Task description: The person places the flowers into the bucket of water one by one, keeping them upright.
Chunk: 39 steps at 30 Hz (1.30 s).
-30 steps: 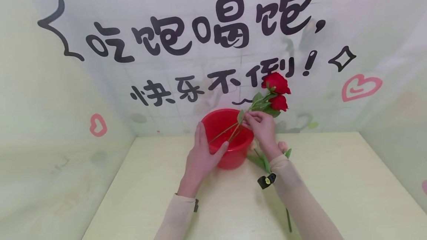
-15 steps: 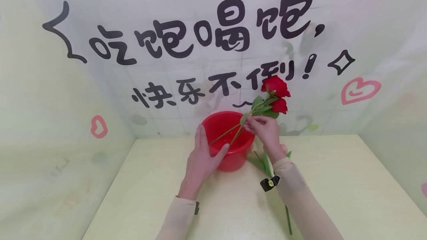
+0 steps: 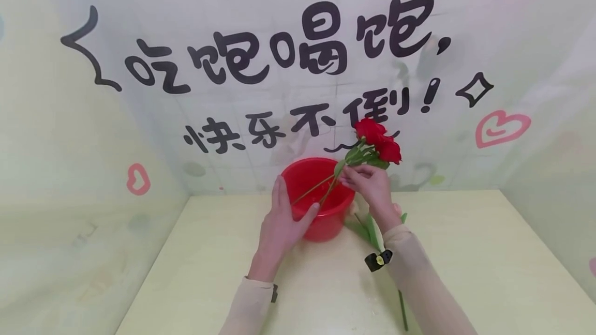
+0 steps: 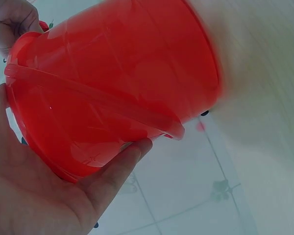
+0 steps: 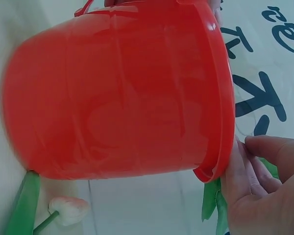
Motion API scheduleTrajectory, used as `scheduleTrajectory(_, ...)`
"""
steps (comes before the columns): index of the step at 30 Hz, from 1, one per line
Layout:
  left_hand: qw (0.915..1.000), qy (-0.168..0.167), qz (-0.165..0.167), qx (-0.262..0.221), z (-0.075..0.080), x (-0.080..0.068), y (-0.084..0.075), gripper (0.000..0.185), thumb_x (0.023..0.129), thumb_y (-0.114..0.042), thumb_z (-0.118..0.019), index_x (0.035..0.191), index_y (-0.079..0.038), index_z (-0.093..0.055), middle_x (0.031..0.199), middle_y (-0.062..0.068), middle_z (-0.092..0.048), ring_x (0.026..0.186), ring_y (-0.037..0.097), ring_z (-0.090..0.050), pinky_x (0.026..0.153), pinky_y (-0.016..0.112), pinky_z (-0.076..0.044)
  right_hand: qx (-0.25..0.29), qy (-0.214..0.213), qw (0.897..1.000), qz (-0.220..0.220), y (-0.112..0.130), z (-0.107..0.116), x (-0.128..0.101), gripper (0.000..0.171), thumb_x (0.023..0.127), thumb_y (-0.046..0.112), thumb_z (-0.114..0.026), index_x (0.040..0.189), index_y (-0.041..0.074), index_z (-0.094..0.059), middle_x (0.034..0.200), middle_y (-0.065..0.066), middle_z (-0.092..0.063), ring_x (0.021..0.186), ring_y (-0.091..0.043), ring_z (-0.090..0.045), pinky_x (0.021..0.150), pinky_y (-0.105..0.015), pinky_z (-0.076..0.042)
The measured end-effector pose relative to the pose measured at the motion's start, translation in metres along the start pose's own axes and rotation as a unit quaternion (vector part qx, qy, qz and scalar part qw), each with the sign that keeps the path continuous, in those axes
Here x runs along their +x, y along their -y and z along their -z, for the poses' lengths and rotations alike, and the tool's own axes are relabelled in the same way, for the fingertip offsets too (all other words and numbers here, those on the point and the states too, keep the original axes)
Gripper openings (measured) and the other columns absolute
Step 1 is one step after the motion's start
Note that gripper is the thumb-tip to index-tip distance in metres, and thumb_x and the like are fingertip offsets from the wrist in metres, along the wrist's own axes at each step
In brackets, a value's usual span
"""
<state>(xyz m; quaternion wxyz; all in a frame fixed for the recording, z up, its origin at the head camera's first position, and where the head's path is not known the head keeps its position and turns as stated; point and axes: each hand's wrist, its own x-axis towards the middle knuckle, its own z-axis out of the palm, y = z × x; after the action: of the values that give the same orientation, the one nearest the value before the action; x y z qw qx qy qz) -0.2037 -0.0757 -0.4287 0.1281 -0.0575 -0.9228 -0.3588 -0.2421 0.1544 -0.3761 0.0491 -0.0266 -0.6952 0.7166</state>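
Note:
A red plastic bucket (image 3: 328, 227) stands on the table, its mouth tipped into sight in the head view. My left hand (image 3: 281, 224) grips its left side, thumb over the rim and fingers along the outer wall; the left wrist view shows the bucket's handle (image 4: 98, 98) lying against the wall. Between thumb and fingertips, my right hand (image 3: 374, 190) pinches the stems of red roses (image 3: 371, 131) above the right rim. Two blooms lean up to the right, while thin green stems (image 3: 313, 189) slant down into the bucket. Their lower ends are hidden.
A tulip (image 5: 68, 209) with a pale pink bloom lies on the table (image 3: 205, 262) right of the bucket, partly under my right forearm. Its green leaves (image 3: 374, 231) sit close to the bucket's base. A printed wall sheet (image 3: 223, 169) rises behind the table.
The rose blooms have turned and sunk a little, the upper one shifting left and closer to the other. My left hand stays on the bucket; the head view has tilted slightly up.

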Motion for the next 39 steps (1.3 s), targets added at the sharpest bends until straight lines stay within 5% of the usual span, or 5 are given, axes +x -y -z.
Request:
scheduleTrajectory(7, 1.0, 0.001, 0.002, -0.003, 0.0, -0.001, 0.0, 0.116, 0.09, -0.057, -0.077, 0.171, -0.018, -0.003, 0.161, 0.008, -0.041, 0.108, 0.034, -0.07, 0.079, 0.045, -0.065, 0.047, 0.028, 0.998, -0.007, -0.003, 0.007, 0.0, 0.041, 0.103, 0.019, -0.071, 0.132, -0.01, -0.066, 0.109, -0.017, -0.078, 0.098, -0.026, -0.079, 0.088, -0.033, -0.061)
scheduleTrajectory(17, 0.9999, 0.009, 0.007, -0.007, -0.004, -0.004, -0.001, 0.118, 0.088, -0.057, -0.079, 0.171, -0.019, -0.004, 0.162, 0.008, -0.039, 0.115, 0.034, -0.068, 0.079, 0.046, -0.065, 0.028, 0.083, 0.996, -0.017, 0.005, 0.033, -0.019, 0.047, 0.108, 0.023, -0.062, 0.14, -0.011, -0.058, 0.113, -0.016, -0.077, 0.098, -0.024, -0.079, 0.089, -0.033, -0.061)
scheduleTrajectory(27, 1.0, 0.002, 0.009, 0.001, -0.001, -0.005, -0.004, 0.116, 0.09, -0.059, -0.076, 0.171, -0.017, -0.004, 0.16, 0.009, -0.043, 0.099, 0.03, -0.071, 0.076, 0.043, -0.065, -0.085, 0.112, 0.99, -0.004, 0.009, 0.09, -0.028, 0.051, 0.11, 0.028, -0.058, 0.134, -0.017, -0.056, 0.109, -0.018, -0.076, 0.091, -0.019, -0.079, 0.085, -0.034, -0.063)
scheduleTrajectory(33, 1.0, -0.001, 0.006, 0.007, 0.001, -0.003, -0.002, 0.116, 0.09, -0.06, -0.075, 0.171, -0.016, -0.005, 0.159, 0.01, -0.044, 0.095, 0.029, -0.071, 0.075, 0.043, -0.065, -0.153, 0.115, 0.98, -0.048, -0.02, 0.12, -0.033, 0.042, 0.111, 0.022, -0.057, 0.123, -0.017, -0.063, 0.098, -0.014, -0.077, 0.084, -0.019, -0.078, 0.079, -0.032, -0.064)
scheduleTrajectory(39, 1.0, 0.001, 0.008, 0.001, 0.001, -0.004, -0.001, 0.116, 0.09, -0.06, -0.075, 0.171, -0.017, -0.004, 0.163, 0.009, -0.039, 0.109, 0.034, -0.07, 0.079, 0.046, -0.065, -0.169, 0.107, 0.975, -0.096, -0.05, 0.13, -0.049, 0.039, 0.11, 0.023, -0.058, 0.112, -0.015, -0.066, 0.092, -0.014, -0.077, 0.079, -0.019, -0.077, 0.075, -0.034, -0.065)
